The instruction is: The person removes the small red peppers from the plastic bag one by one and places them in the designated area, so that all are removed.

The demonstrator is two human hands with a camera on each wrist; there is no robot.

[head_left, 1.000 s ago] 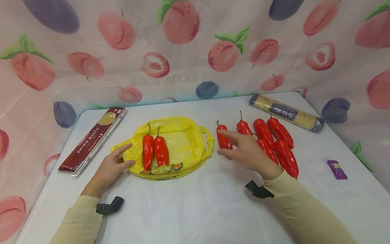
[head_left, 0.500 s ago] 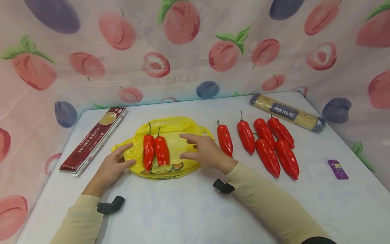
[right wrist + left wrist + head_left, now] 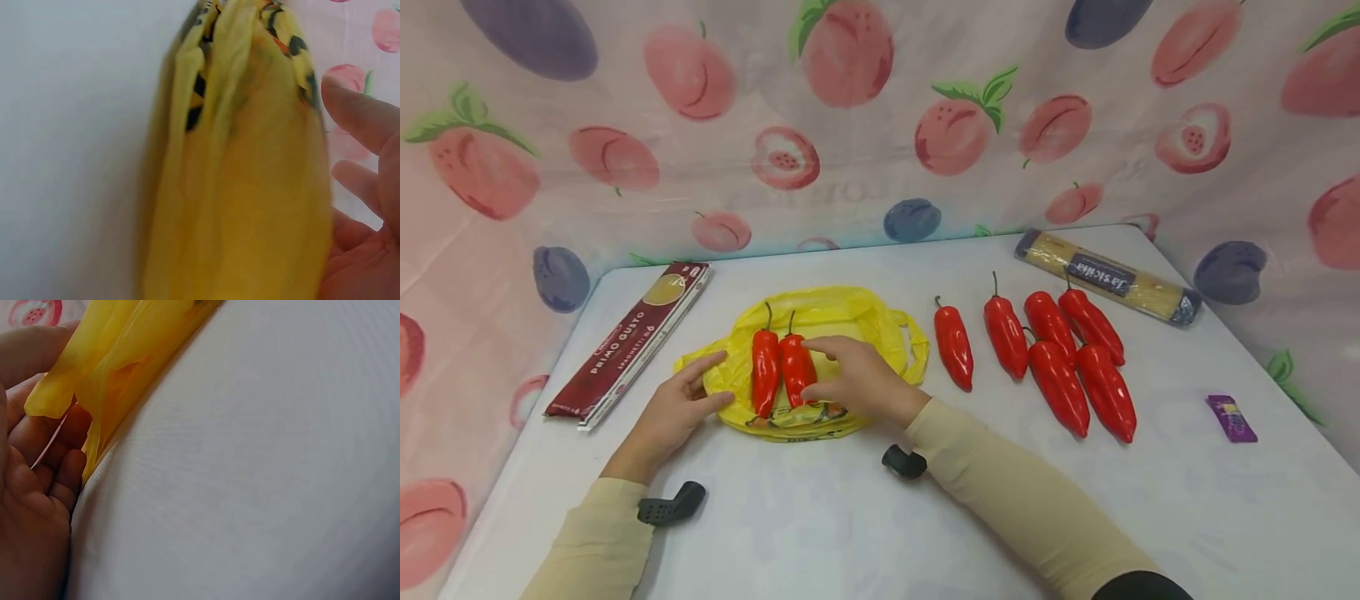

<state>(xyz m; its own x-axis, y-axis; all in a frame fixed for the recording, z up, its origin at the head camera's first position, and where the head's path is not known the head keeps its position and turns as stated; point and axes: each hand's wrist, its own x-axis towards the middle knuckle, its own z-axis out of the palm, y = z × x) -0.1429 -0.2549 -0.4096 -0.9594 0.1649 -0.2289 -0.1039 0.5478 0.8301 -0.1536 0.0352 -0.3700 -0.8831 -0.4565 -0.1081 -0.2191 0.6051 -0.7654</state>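
A yellow plastic bag lies flattened and open-mouthed on the table, with two red peppers side by side in its mouth: the left one and the right one. At the bag's left edge, my left hand holds the loose plastic between thumb and fingers; the left wrist view shows fingers curled by the yellow film. My right hand hovers over the bag's right half, thumb and forefinger apart at the right pepper, nothing held. In the right wrist view its fingers are spread beside the bag's side.
Right of the bag lies a single red pepper, then a group of several more, including a front one. A clear pasta packet sits behind them. A maroon spaghetti packet lies far left, a small purple sachet far right.
My right hand has moved left from the single pepper, across the bag to the right pepper in its mouth, carrying nothing. My left hand stays at the bag's edge.
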